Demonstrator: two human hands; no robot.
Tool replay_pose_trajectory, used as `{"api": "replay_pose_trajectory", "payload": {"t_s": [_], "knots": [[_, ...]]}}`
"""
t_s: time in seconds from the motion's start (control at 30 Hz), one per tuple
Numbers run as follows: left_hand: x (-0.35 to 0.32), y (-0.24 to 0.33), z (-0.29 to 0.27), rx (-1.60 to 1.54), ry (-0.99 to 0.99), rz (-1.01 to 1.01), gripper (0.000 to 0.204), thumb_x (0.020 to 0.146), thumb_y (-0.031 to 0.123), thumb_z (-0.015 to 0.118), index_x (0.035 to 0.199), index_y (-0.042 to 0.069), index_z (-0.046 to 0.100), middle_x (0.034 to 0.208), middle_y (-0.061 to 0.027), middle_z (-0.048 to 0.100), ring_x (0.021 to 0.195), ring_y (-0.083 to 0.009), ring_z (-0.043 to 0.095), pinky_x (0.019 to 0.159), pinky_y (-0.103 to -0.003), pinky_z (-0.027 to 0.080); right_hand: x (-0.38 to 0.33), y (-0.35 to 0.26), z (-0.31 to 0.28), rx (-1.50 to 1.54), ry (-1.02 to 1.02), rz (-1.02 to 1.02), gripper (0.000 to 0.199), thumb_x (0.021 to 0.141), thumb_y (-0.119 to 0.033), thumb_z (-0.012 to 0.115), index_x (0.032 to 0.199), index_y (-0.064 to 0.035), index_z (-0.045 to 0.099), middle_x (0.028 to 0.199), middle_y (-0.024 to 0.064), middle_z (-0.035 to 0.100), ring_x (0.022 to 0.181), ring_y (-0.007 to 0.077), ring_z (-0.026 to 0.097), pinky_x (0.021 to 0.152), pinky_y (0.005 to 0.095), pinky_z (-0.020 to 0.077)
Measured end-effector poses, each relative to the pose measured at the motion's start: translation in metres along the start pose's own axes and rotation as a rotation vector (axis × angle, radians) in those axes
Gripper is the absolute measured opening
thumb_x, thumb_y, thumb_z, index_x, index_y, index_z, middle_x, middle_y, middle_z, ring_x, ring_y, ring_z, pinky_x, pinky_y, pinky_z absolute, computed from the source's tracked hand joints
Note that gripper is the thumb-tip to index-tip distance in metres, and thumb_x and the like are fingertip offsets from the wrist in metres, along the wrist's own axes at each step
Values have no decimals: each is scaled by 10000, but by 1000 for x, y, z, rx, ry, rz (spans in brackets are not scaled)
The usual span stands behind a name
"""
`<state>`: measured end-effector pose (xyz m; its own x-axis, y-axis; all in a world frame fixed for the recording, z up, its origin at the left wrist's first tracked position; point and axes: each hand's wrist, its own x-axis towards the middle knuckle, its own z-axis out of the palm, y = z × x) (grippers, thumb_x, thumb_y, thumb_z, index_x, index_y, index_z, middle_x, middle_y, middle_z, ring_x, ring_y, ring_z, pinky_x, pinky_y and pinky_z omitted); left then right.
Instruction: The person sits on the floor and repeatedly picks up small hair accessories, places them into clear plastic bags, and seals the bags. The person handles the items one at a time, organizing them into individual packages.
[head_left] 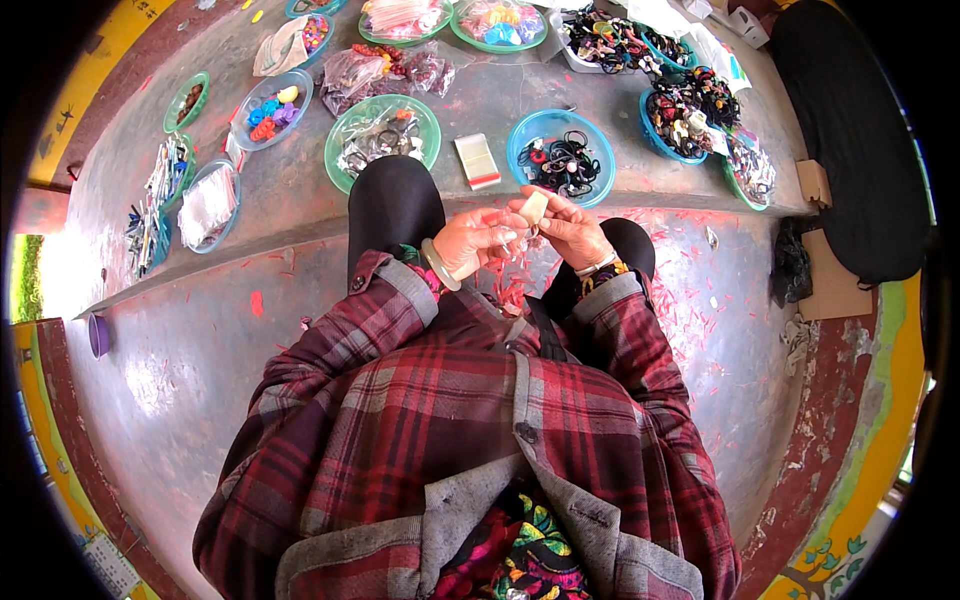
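1. Left hand (pixel 472 242): fingers were curled together beside the piece below; their hold was unclear.
2. Right hand (pixel 572 232): fingertips pinched a small cream card-like piece (pixel 535 207) above the lap, probably for close viewing.
3. Blue basin (pixel 545 120): held dark hair ties (pixel 568 172); stood on the concrete ledge (pixel 290 195), presumably for easy reach.

The small, pale, flat piece (pixel 535 206) at the right hand (pixel 574 236) is partly covered; beyond the left hand (pixel 472 240), a black-clad knee (pixel 395 205) partly hides a round, green plastic bowl (pixel 333 150).
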<state>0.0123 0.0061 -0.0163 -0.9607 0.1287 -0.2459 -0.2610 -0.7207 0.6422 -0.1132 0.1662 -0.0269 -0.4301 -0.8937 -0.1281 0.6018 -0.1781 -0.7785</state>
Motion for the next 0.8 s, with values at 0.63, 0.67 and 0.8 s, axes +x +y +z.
{"api": "replay_pose_trajectory", "payload": {"t_s": [0.63,0.67,0.8], "knots": [[5,-4,-3,18,79,82,298,831,81,534,1107,-26,506,875,-83,592,707,-126,570,542,-222,439,1,-6,30,-1657,176,-713,417,617,-10,606,1025,-95,584,1091,139,511,941,339,519,786,394,449],[5,-4,-5,35,54,92,280,829,73,533,1092,-22,514,888,-86,593,715,-129,573,548,-225,444,0,-6,29,-1614,161,-685,418,619,-18,603,1030,-89,581,1087,141,514,938,338,521,788,392,448],[5,-4,-14,32,-5,118,221,827,41,526,1041,-8,540,929,-99,598,741,-142,583,579,-245,468,-1,-5,20,-1408,96,-587,403,649,-70,594,1051,-61,573,1078,150,529,943,326,528,794,383,445]]}}
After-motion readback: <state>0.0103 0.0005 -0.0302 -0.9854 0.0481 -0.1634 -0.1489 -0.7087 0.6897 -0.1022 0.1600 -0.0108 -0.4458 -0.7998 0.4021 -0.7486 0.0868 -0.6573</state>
